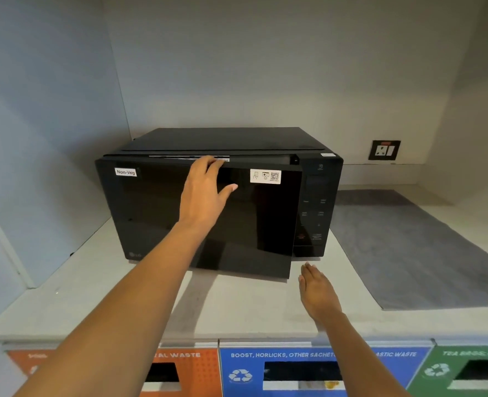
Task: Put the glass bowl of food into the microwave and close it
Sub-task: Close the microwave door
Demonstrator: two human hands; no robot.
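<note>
A black microwave (317, 196) stands on a pale counter (99, 293) inside an alcove. Its glossy door (157, 213) is slightly ajar, the right edge standing a little out from the body. My left hand (205, 187) lies flat on the upper middle of the door, fingers reaching its top edge, thumb spread to the right. My right hand (318, 290) hovers flat and empty over the counter just below the door's lower right corner. The glass bowl is not visible; the dark door hides the inside of the microwave.
A grey mat (403, 247) covers the counter right of the microwave. A wall socket (384, 150) sits on the back wall at the right. Below the counter's front edge are orange (191, 368), blue (242, 368) and green (449, 365) waste bin slots. Alcove walls close in left and behind.
</note>
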